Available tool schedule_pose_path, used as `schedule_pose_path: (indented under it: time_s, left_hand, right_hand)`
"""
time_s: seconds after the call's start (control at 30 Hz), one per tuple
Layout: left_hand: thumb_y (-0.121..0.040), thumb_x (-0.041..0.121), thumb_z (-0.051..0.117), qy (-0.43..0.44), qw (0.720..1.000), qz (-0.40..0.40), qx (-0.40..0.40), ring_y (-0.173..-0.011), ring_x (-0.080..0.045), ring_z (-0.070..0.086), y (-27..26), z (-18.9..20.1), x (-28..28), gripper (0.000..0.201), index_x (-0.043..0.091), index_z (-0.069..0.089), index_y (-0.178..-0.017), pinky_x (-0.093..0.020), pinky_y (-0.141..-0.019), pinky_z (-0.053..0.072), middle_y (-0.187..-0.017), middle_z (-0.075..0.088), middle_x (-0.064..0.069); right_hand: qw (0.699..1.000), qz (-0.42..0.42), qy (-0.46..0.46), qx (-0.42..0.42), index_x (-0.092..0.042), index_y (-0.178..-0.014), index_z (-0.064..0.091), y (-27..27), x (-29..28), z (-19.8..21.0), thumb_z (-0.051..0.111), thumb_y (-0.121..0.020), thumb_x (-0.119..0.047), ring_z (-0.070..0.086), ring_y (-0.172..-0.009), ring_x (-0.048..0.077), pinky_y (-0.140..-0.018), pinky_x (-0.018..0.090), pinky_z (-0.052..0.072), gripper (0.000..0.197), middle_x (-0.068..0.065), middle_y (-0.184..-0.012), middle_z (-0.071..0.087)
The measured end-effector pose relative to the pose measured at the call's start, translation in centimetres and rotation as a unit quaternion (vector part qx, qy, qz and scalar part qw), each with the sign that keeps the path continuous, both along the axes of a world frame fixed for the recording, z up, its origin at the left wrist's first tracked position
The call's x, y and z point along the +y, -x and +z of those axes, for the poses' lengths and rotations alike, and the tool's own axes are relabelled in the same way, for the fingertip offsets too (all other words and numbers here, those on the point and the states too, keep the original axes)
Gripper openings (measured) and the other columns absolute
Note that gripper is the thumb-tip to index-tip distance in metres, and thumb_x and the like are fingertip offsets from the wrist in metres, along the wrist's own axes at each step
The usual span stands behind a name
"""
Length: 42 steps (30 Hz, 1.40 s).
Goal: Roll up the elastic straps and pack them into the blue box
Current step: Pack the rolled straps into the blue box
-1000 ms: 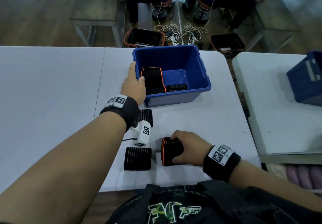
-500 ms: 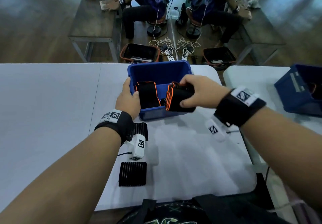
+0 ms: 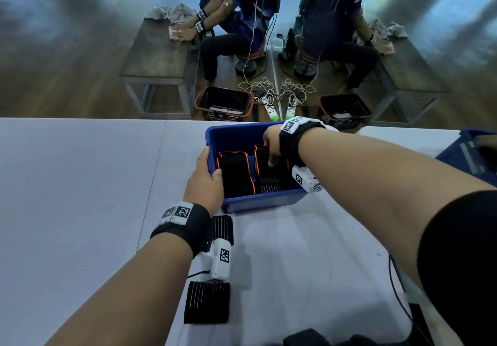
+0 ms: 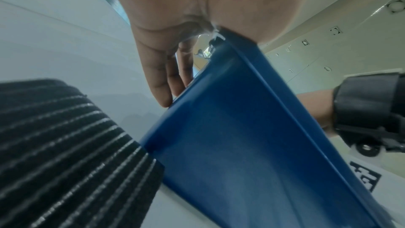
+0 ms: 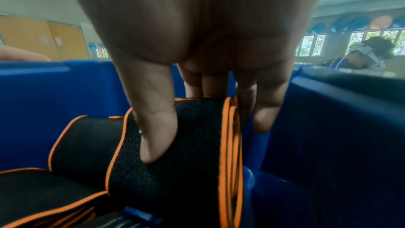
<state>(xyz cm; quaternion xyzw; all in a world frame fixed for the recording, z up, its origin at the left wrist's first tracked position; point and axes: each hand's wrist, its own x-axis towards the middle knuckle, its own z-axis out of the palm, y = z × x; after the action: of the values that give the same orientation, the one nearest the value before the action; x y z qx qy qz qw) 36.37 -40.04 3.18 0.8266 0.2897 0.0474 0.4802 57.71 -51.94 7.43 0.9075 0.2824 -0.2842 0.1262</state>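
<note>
The blue box [image 3: 258, 205] stands on the white table [image 3: 80, 197]. My left hand [image 3: 205, 181] grips its left rim, thumb inside and fingers outside [image 4: 166, 82]. My right hand [image 3: 271, 144] reaches down into the box and holds a rolled black strap with orange edging [image 5: 186, 171], thumb on one side and fingers on the other. Beside it in the box lies another rolled strap [image 3: 235, 176], with a ribbed black piece [image 3: 271, 184] near the front wall. Two flat ribbed black straps [image 3: 207, 302] [image 3: 223, 226] lie on the table near my left wrist.
A second blue box [image 3: 473, 154] sits on the neighbouring table at the right. Black baskets [image 3: 223, 103] and power strips are on the floor beyond the far edge, where two people sit. A thin cable [image 3: 398, 292] runs along the table's right edge.
My right hand lifted the rolled strap from the table's front, carried it over the box and lowered it inside. My left hand stayed on the box rim.
</note>
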Motion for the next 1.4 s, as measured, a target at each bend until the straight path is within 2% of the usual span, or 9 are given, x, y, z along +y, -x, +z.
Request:
schedule_pose_path:
  time_s: [0.27, 0.5, 0.6, 0.67, 0.77, 0.9, 1.03, 1.2, 1.4]
  left_hand:
    - [-0.104, 0.027, 0.040, 0.014, 1.000, -0.003, -0.004, -0.093, -0.019, 0.061, -0.2, -0.1, 0.1, 0.059, 0.042, 0.016, -0.156, -0.030, -0.081, 0.042, -0.117, 0.062, -0.005]
    - [-0.104, 0.027, 0.039, 0.018, 1.000, -0.003, -0.007, -0.093, -0.017, 0.061, -0.2, -0.1, 0.0, 0.059, 0.044, 0.016, -0.155, -0.030, -0.081, 0.043, -0.119, 0.062, -0.004]
    - [-0.103, 0.028, 0.039, 0.014, 1.000, -0.005, -0.008, -0.096, -0.020, 0.062, -0.3, -0.4, 0.1, 0.059, 0.045, 0.014, -0.155, -0.035, -0.085, 0.049, -0.121, 0.062, -0.004]
    - [-0.103, 0.028, 0.039, 0.011, 1.000, -0.007, -0.010, -0.098, -0.020, 0.062, -0.3, -0.5, 0.2, 0.059, 0.045, 0.014, -0.154, -0.039, -0.089, 0.052, -0.123, 0.062, -0.003]
    - [-0.104, 0.028, 0.038, 0.004, 1.000, -0.009, -0.007, -0.096, -0.020, 0.062, -0.3, -0.5, 0.2, 0.059, 0.044, 0.014, -0.155, -0.036, -0.086, 0.049, -0.120, 0.062, -0.004]
    - [-0.103, 0.028, 0.039, -0.001, 1.000, -0.013, -0.008, -0.098, -0.024, 0.062, -0.3, -0.5, 0.3, 0.058, 0.044, 0.016, -0.154, -0.039, -0.090, 0.050, -0.119, 0.063, -0.006]
    - [-0.104, 0.025, 0.040, -0.009, 0.999, -0.033, -0.007, -0.101, -0.023, 0.059, -0.6, -0.4, 0.6, 0.058, 0.039, 0.018, -0.156, -0.034, -0.091, 0.046, -0.122, 0.060, -0.001]
    - [-0.104, 0.023, 0.043, -0.021, 0.998, -0.056, -0.005, -0.099, -0.026, 0.061, -0.6, 0.1, 0.8, 0.058, 0.038, 0.020, -0.155, -0.033, -0.087, 0.047, -0.117, 0.060, 0.000]
    - [-0.104, 0.031, 0.046, -0.004, 0.999, -0.052, -0.004, -0.090, -0.025, 0.068, -0.6, -0.2, 1.2, 0.060, 0.039, 0.016, -0.156, -0.037, -0.081, 0.055, -0.103, 0.068, -0.003]
  right_hand:
    - [0.993, 0.068, 0.099, 0.008, -0.026, -0.088, 0.067, -0.9, 3.1, -1.1, 0.085, -0.051, -0.049, 0.070, -0.084, 0.031, -0.081, 0.050, 0.060, 0.047, 0.007, -0.096, 0.071]
    - [0.985, 0.088, 0.145, -0.043, -0.020, -0.090, 0.052, 1.6, 3.5, 0.1, 0.068, -0.081, -0.033, 0.059, -0.082, 0.034, -0.084, 0.055, 0.056, 0.022, 0.012, -0.086, 0.054]
    - [0.987, 0.073, 0.141, -0.030, -0.018, -0.080, 0.059, 1.6, 3.4, 0.5, 0.072, -0.076, -0.037, 0.061, -0.076, 0.031, -0.082, 0.055, 0.057, 0.023, 0.007, -0.076, 0.057]
    - [0.990, 0.068, 0.121, -0.010, -0.017, -0.074, 0.064, 0.4, 3.4, -0.4, 0.076, -0.066, -0.042, 0.066, -0.073, 0.029, -0.079, 0.052, 0.059, 0.029, 0.006, -0.074, 0.064]
    - [0.996, 0.059, 0.064, -0.010, -0.023, -0.094, 0.072, -1.0, 2.6, -1.6, 0.078, -0.056, -0.052, 0.070, -0.079, 0.029, -0.079, 0.046, 0.060, 0.048, 0.004, -0.089, 0.073]
    - [0.995, -0.024, -0.093, -0.015, -0.013, -0.115, 0.068, 1.5, 0.1, 3.9, 0.080, -0.078, -0.037, 0.065, -0.097, 0.027, -0.079, 0.032, 0.052, 0.046, 0.005, -0.109, 0.068]
    - [0.976, -0.069, -0.204, -0.017, -0.014, -0.118, 0.064, 2.0, -3.7, 7.4, 0.076, -0.085, -0.034, 0.060, -0.084, 0.019, -0.059, 0.026, 0.045, 0.040, 0.003, -0.106, 0.066]
    - [0.965, -0.139, -0.216, -0.049, -0.016, -0.125, 0.052, 4.3, -9.6, 7.5, 0.074, -0.084, -0.043, 0.057, -0.082, 0.021, -0.061, 0.031, 0.046, 0.054, 0.004, -0.108, 0.062]
    - [0.914, -0.248, -0.320, -0.035, -0.018, -0.137, 0.045, 8.5, -14.1, 0.6, 0.072, -0.085, -0.032, 0.060, -0.112, 0.030, -0.093, 0.041, 0.051, 0.060, 0.010, -0.127, 0.057]
